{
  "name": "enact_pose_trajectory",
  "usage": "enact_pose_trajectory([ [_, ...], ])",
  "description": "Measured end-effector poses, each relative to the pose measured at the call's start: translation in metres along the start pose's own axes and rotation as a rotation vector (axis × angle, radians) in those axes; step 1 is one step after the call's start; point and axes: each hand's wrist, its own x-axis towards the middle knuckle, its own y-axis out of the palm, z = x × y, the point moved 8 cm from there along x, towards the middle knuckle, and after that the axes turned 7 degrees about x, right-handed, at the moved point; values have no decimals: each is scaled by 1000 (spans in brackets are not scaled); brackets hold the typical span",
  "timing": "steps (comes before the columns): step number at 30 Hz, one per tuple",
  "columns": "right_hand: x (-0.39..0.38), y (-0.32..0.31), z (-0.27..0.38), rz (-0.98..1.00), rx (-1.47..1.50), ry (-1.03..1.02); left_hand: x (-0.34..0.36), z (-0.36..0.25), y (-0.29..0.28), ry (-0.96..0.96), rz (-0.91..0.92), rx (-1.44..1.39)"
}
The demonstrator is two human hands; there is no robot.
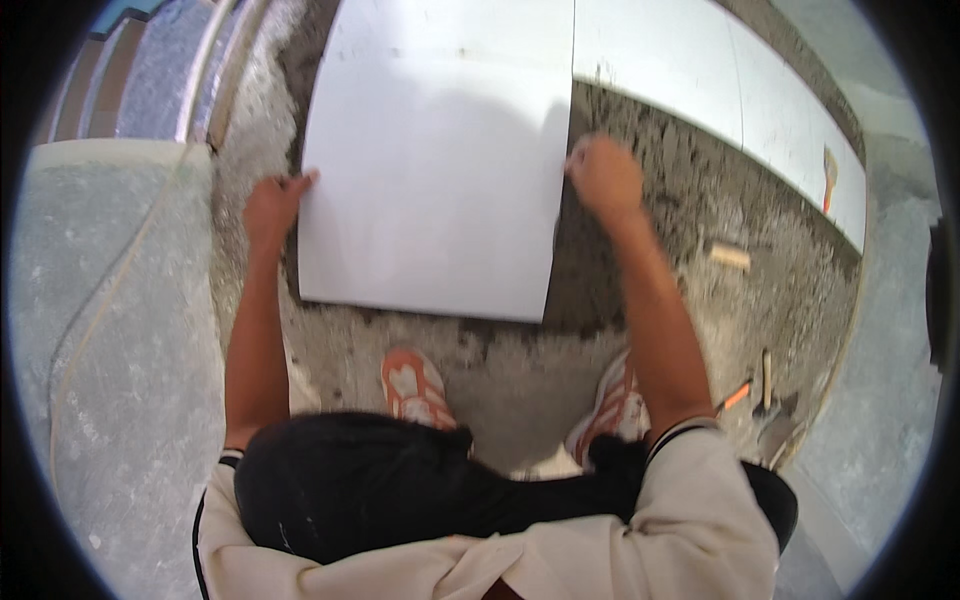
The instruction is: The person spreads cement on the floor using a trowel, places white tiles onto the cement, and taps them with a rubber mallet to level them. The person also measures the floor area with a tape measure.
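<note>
A large white floor tile (430, 200) lies in front of me over a bed of grey mortar (590, 265). My left hand (272, 208) is closed at the tile's left edge, with its thumb and fingertips against the rim. Across from it, my right hand (605, 178) is closed on the right edge, its fingertips partly hidden by the hand itself. Whether the tile rests fully on the mortar cannot be seen. A row of further white tiles (665, 55) runs along the far right, with an orange-handled tool (829, 185) lying on it.
My shoes (415, 388) stand just behind the tile's near edge. Right of my right arm lie a wooden-handled tool (730, 257), a hammer (767, 385) and another orange-handled tool (736, 397). A thin cord (110, 290) crosses the grey surface at left; steps (115, 80) rise beyond.
</note>
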Motion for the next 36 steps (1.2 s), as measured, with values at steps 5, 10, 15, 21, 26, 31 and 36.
enact_pose_trajectory([
  [5,7,-103,-14,220,-252,26,-3,9,-22,-59,55,-72],
  [10,-64,-173,-150,199,-417,-348,-11,-7,-34,-3,-44,-40],
  [15,-197,-186,-250,363,-397,27,-43,-24,-48,100,-57,-156],
  [21,-280,-78,-237,277,21,-159,-82,-3,-73,183,-132,-219],
  [26,-285,-33,-234,116,99,-167,-150,34,-131,-64,-313,-269],
  [31,-279,-19,-222,135,37,-320,-197,126,-108,-296,-317,-588],
  [36,-271,-20,-222,199,48,-417,-215,138,-39,-297,-145,-574],
])
